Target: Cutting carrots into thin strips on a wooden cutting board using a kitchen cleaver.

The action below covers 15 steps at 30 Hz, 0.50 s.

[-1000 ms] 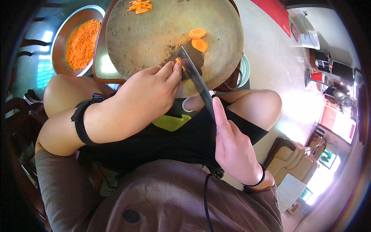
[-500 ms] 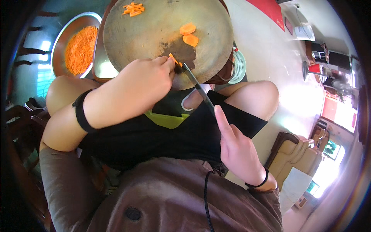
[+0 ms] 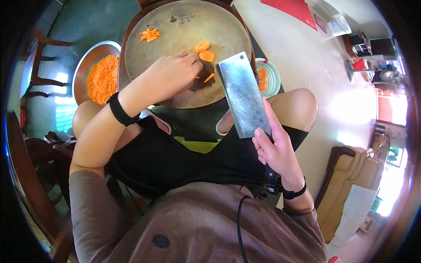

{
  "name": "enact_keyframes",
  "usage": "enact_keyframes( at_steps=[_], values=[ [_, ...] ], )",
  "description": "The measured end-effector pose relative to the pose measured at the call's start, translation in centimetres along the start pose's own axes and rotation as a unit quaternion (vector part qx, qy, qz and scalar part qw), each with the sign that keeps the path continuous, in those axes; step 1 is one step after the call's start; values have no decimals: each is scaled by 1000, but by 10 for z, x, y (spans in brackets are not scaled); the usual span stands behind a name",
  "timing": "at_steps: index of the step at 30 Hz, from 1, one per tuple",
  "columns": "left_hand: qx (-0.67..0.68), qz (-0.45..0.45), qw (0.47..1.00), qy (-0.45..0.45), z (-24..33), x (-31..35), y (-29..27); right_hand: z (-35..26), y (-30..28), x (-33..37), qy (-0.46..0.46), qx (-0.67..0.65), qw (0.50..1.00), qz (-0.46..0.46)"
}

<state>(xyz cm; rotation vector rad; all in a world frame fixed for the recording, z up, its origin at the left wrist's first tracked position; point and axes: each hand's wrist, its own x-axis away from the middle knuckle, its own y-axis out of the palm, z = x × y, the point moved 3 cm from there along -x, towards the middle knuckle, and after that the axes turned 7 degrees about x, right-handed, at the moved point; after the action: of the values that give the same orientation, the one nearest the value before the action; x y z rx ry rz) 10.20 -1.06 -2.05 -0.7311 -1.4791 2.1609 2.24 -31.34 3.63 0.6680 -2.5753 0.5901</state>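
Two hands are busy at a round wooden chopping board (image 3: 175, 30). The left hand (image 3: 169, 76) lies on the near part of the board with its fingers curled down, and the fingertips press on a small bit of carrot (image 3: 208, 78). You cannot see if the fingers pinch it or just touch it. The right hand (image 3: 276, 147) is closed tight around the handle of a big cleaver (image 3: 240, 94). The flat, shiny blade faces up and is lifted off the board, just to the right of the left hand.

Two thick carrot slices (image 3: 204, 50) lie on the board, just past the left fingertips. A little heap of thin carrot strips (image 3: 149, 34) sits at the far left part of the board, well apart from the hands. To the left of the board is a metal bowl (image 3: 83, 70) full of shredded carrot (image 3: 102, 79). To the right of the board, partly hidden by the blade, is a small green plate (image 3: 272, 79) with more carrot pieces on it. Both wrists wear a black band.
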Motion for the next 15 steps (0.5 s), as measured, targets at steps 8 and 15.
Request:
enact_keyframes(
  at_steps=[8, 15],
  values=[
    [64, 9, 997, -52, 19, -13, 22, 8, 7, -1, 34, -53, 998, 10],
    [-23, -23, 999, -5, 23, -21, 20, 7, 8, -4, 40, -54, 998, 12]
  ],
)
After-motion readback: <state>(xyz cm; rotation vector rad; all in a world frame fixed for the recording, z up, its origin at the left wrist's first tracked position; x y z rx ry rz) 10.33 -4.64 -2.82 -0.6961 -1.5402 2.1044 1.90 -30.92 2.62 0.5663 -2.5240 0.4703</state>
